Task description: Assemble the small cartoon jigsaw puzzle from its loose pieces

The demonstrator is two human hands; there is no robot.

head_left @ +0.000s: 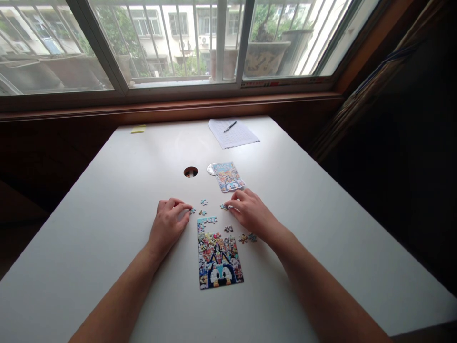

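Observation:
A partly assembled jigsaw puzzle (220, 259) lies flat on the white table, with a blue cartoon dog's face at its near end and a gap toward its upper right. My left hand (169, 219) is at its upper left, fingertips closed on a small puzzle piece (193, 210). To the upper right, my right hand (250, 209) pinches another light-blue puzzle piece (223, 206). Between the hands lie loose pieces (203, 202). A dark loose piece (228, 229) rests beside the gap, and more pieces (243, 238) lie right of the puzzle, below my right wrist.
Beyond my right hand lies a picture card (229, 176) of the same dog, partly over a round disc (210, 169). A cable hole (190, 172) opens in the table (107, 214). Farther back are paper sheets (233, 136) with a pen (230, 126) and a yellow note (138, 129).

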